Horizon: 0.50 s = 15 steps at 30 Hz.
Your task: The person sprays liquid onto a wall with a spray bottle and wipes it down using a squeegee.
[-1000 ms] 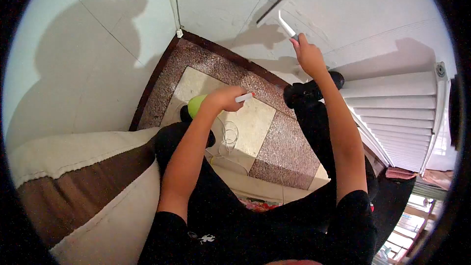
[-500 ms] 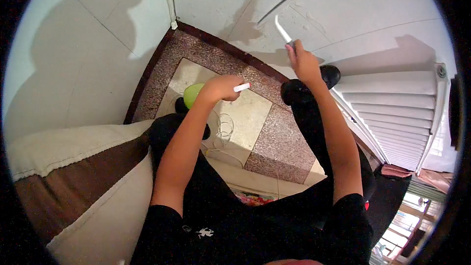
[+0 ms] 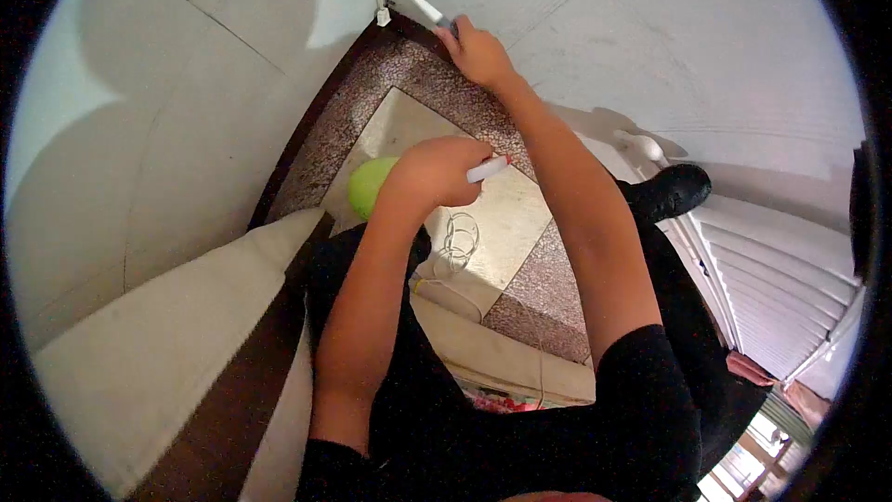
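My right hand [image 3: 478, 54] is closed round the grey grip of a white-necked squeegee [image 3: 424, 0], held up against the wall near the corner; its blade is out of view past the top edge. Lower and nearer to me, my left hand [image 3: 441, 170] is wrapped round a white handle with a red part [image 3: 488, 168]. A rounded lime-green object [image 3: 368, 188] shows just behind the left hand, partly hidden by it; whether it joins the handle cannot be made out.
White walls [image 3: 595, 28] meet at the corner, with a cable and plug [image 3: 383, 16]. A white radiator [image 3: 780, 251] stands on the right, a cream and brown sofa [image 3: 186, 316] on the left. A looped cable [image 3: 457, 244] lies on the tiled floor [image 3: 516, 223].
My right hand has moved left and up along the wall with the squeegee, toward the corner. The view has shifted, and my left hand still holds the white handle.
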{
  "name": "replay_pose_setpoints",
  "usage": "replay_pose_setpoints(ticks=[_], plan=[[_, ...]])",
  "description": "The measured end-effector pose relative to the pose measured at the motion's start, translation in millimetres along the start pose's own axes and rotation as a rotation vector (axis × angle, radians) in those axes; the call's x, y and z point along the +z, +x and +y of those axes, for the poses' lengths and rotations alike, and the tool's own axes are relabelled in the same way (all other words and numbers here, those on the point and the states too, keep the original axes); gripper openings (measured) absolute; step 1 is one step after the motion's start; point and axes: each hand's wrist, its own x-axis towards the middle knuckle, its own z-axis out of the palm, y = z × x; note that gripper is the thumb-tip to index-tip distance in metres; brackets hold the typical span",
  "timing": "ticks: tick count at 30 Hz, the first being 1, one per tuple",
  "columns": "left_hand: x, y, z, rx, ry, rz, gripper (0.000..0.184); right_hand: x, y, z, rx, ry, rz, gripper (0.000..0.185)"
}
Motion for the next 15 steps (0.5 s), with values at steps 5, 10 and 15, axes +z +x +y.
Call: replay_pose_setpoints(ticks=[5,10,15], plan=[[-0.3,5.5,7.4,-0.114,0.222,0.017,0.024,27.3,52.9,-3.3,0.0,-0.068,0.111,0.047],[16.6,13.0,24.5,-0.044,0.054,-0.062,0.026,7.4,28.1,19.2,-0.012,-0.209,0.077,0.046],[28.1,3.9,16.4,0.045,-0.038,-0.086,0.023,-11.3,-40.6,59.8,0.14,-0.188,0.061,0.04]])
